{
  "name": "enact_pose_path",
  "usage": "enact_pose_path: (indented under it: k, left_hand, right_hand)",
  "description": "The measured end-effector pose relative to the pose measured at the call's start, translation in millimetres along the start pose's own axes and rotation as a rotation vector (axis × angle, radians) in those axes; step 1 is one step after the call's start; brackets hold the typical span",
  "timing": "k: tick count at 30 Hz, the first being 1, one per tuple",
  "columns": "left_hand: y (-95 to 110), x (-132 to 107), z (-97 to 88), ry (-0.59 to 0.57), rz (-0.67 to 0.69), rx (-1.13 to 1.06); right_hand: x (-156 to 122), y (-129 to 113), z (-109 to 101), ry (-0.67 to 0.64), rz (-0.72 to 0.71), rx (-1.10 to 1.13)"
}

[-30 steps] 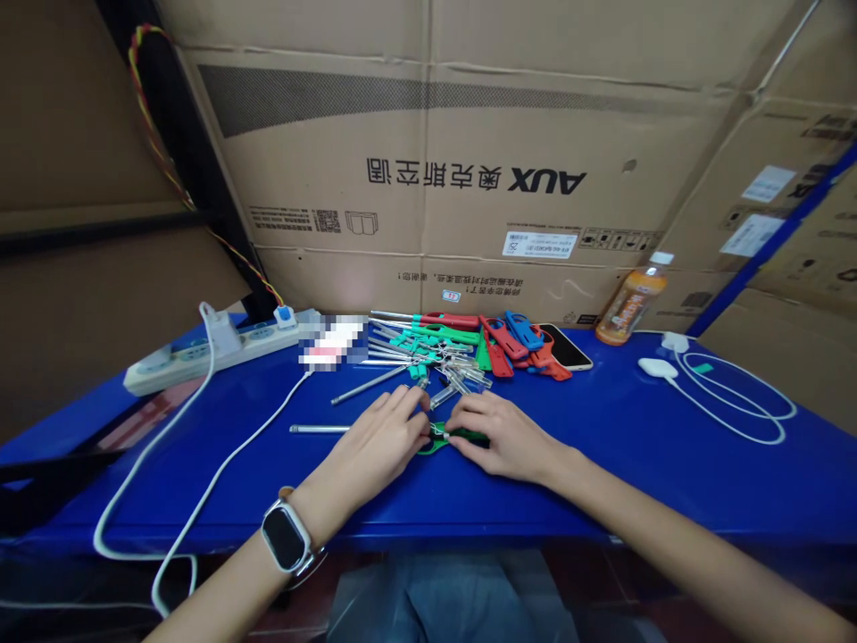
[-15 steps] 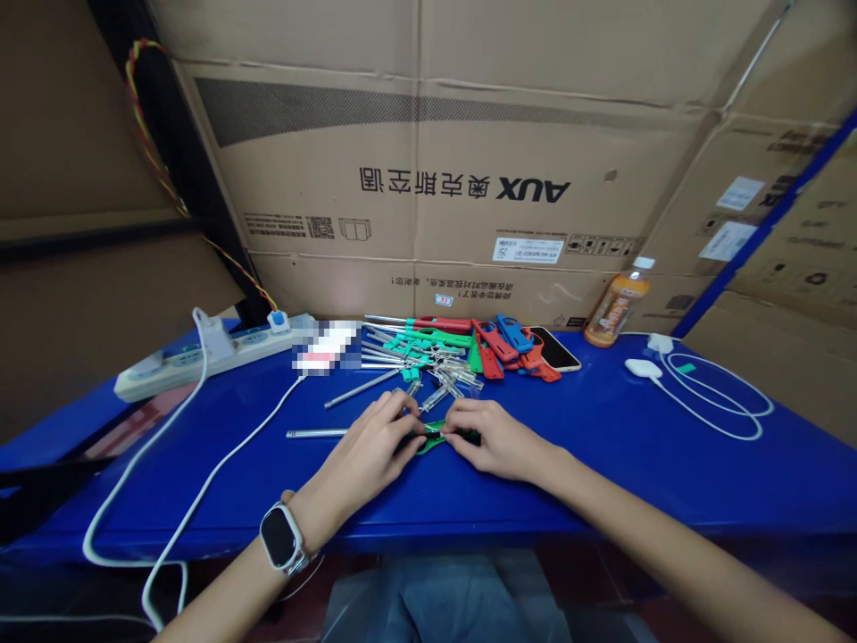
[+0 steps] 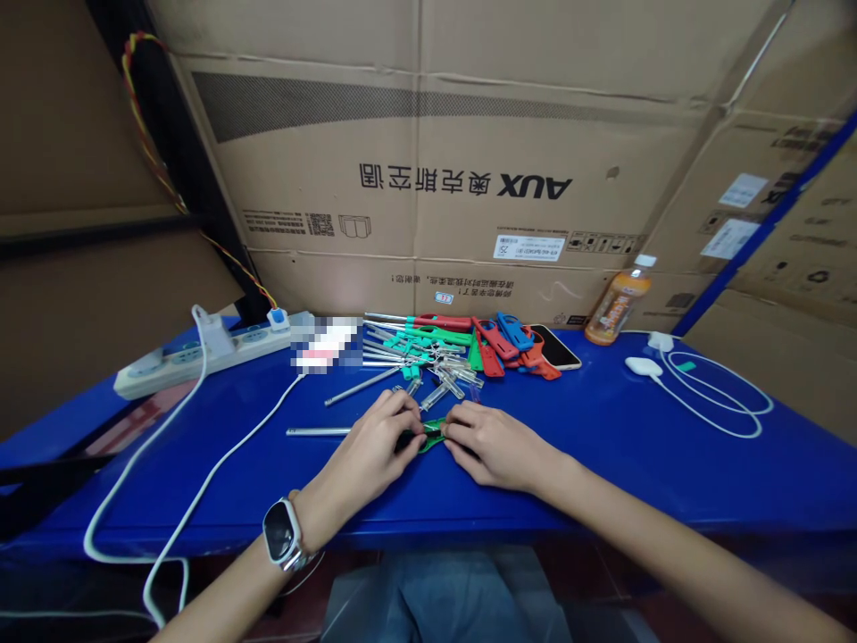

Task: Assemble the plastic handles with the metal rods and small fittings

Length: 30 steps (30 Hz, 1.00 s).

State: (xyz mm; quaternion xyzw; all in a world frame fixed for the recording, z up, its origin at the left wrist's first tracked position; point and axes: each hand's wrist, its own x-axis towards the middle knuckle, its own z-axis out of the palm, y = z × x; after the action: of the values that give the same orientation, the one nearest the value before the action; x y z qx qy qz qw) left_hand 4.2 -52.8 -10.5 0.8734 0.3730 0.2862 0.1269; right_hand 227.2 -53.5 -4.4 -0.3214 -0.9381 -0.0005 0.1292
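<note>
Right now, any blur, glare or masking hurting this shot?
Head view: pixelation masks a patch beside the power strip; soft sheen on the blue table, no hard shadows; dark below its near edge; print on the far-right carton smeared; green part partly hidden by left hand and right hand, fine detail unreadable.

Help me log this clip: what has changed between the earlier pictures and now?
The right hand has curled in over the green handle, covering the part that showed between its thumb and fingers. The view has shifted slightly since the first picture. The left hand stays on the same handle; nothing was visibly let go. The pile, bottle and phone stayed put.
</note>
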Motion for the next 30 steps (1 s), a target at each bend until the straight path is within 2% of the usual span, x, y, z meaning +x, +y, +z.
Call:
enact_pose_path:
  k: [6, 11, 16, 20, 25, 30]
  left_hand:
    - [1.4, -0.5, 2.1, 0.001, -0.003, 0.034]
    - [0.6, 0.9, 3.2, 0.0, 0.037, 0.081]
    - [2.7, -0.6, -3.6, -0.087, 0.156, 0.15]
    - [9.4, -5.7, -4.0, -0.13, 0.164, 0.232]
    - [16.7, -11.8, 6.3, -0.078, 0.11, 0.292]
    - [14.0, -11.7, 10.2, -0.042, 0.09, 0.259]
  right_hand:
    - [-4.3, -1.6, -2.7, 0.007, 0.032, 0.072]
    - [-4.7, -4.4, -6.7, -0.034, 0.038, 0.046]
    - [-5.5, -10.1, -9.2, -0.086, 0.035, -0.024]
    - [-7.7, -13.1, -9.6, -0.092, 0.047, -0.01]
    - [-9.3, -9.1, -11.6, -0.057, 0.072, 0.142]
    - [-8.1, -3.3, -15.3, -0.063, 0.084, 0.224]
